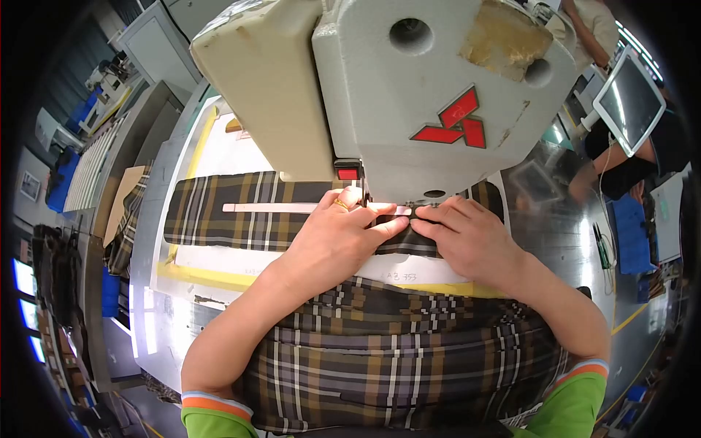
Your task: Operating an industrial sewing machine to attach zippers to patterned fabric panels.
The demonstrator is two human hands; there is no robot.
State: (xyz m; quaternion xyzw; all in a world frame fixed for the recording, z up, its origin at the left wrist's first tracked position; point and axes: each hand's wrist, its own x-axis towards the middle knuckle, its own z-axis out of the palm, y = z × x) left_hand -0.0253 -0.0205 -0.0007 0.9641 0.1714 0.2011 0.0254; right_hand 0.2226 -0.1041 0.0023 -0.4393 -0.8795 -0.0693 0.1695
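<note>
One pink strip (263,208) is laid on plaid fabric (201,228) beneath a sewing machine (391,95). The fabric is touched by the left hand (334,235) and right hand (469,242); whether anything is pinched cannot be told.

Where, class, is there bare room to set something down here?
Right of the yellow-edged white sheet, the shiny grey metal tabletop has a bare patch. A smaller one lies between the sheet's near left corner and the left forearm. Crowded: beneath the grey machine head, where left hand and right hand touch dark plaid fabric and a pale pink strip.
</note>
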